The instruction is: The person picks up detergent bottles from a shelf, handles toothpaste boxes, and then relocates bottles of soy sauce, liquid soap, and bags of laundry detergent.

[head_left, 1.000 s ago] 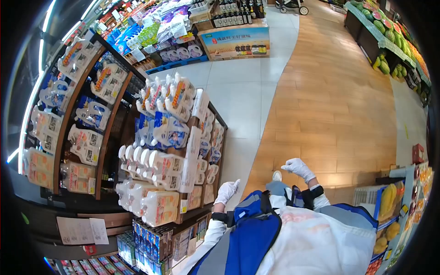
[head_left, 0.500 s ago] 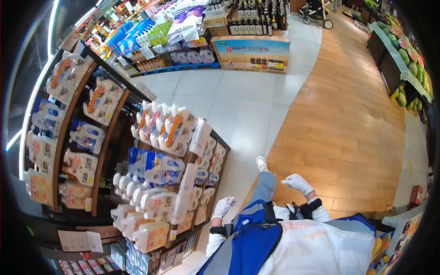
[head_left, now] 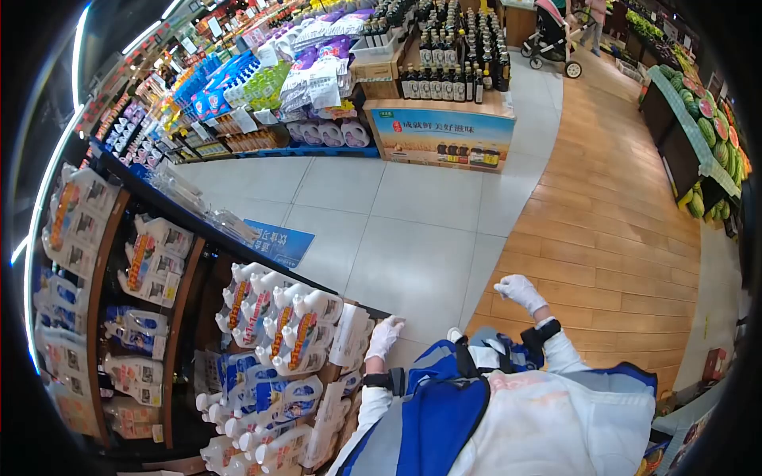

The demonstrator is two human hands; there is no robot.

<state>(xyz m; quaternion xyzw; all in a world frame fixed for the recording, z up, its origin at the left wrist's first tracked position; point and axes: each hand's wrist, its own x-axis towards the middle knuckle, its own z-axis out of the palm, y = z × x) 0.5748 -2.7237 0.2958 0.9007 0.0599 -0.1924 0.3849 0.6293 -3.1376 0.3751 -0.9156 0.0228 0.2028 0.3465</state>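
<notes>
The left hand (head_left: 385, 337), in a thin white glove with a dark strap at the wrist, holds nothing. Its fingers are loosely bent and pointing down at the top front corner of a dark wooden shelf rack (head_left: 359, 303); whether they touch the corner cannot be told. The right hand (head_left: 520, 292), gloved the same way, is spread open and empty in the air above the wood-plank floor (head_left: 611, 230).

Just beside the left hand, the rack's upper tier is packed with soft white refill pouches (head_left: 290, 329). They have round spout caps and glossy orange or blue labels, and they stand in tight rows down to the lower tiers.

Beyond the rack's far edge hangs a flat blue sign (head_left: 274, 240). Smooth pale floor tiles (head_left: 397, 230) run to a boxy printed display stand (head_left: 440, 139) topped with dark glass bottles (head_left: 444, 55). Round green melons (head_left: 718, 135) line the right edge.
</notes>
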